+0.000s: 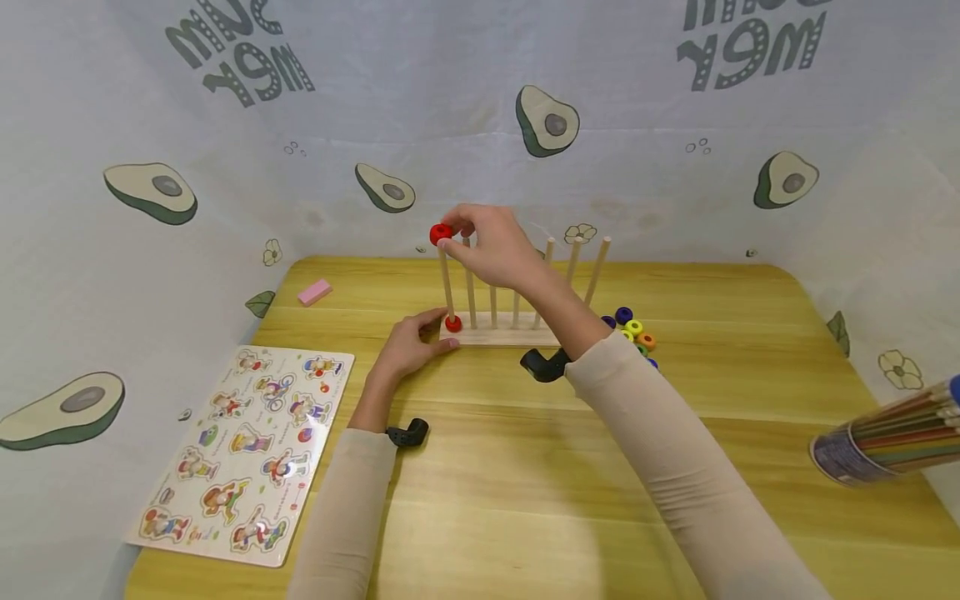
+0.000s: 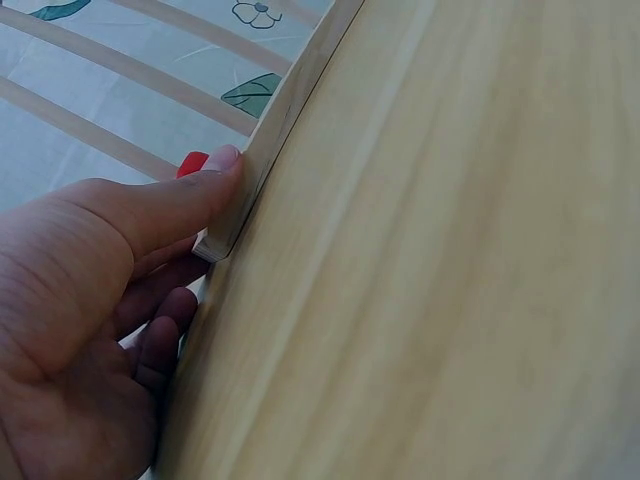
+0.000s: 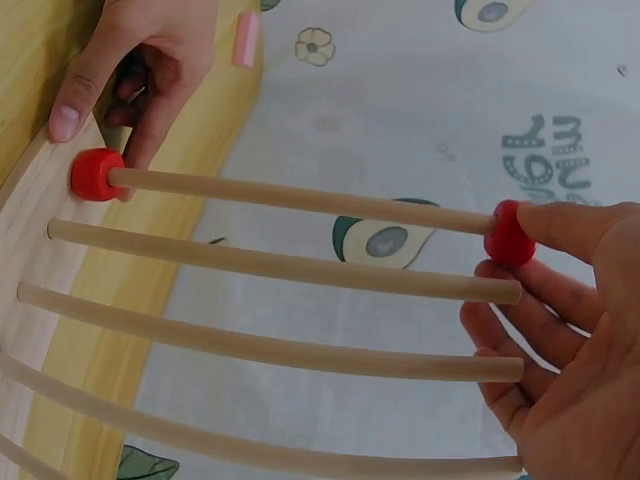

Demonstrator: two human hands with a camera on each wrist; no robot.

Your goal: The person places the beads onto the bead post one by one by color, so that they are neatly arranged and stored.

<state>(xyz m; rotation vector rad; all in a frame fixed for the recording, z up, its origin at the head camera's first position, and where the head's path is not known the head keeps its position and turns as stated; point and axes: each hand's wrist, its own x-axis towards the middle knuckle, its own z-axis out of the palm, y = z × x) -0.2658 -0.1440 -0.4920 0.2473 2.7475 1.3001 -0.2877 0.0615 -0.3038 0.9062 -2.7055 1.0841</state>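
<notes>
A wooden peg rack with a pale base (image 1: 498, 336) and several upright pegs stands toward the back of the table. My right hand (image 1: 495, 246) pinches a red bead (image 3: 510, 235) between thumb and fingers at the top of the leftmost peg (image 3: 300, 197). Another red bead (image 1: 453, 323) sits at the foot of that same peg, against the base. At the base's left end my left hand (image 1: 408, 343) grips the wood, its thumb on the front edge, as the left wrist view shows. Part of the rack is hidden behind my right arm.
Several loose coloured beads (image 1: 634, 327) lie right of the rack, partly behind my right sleeve. A picture puzzle board (image 1: 247, 450) lies at left, with a pink block (image 1: 314, 292) beyond it. A container of coloured pencils (image 1: 855, 454) stands at right. A printed cloth surrounds the table.
</notes>
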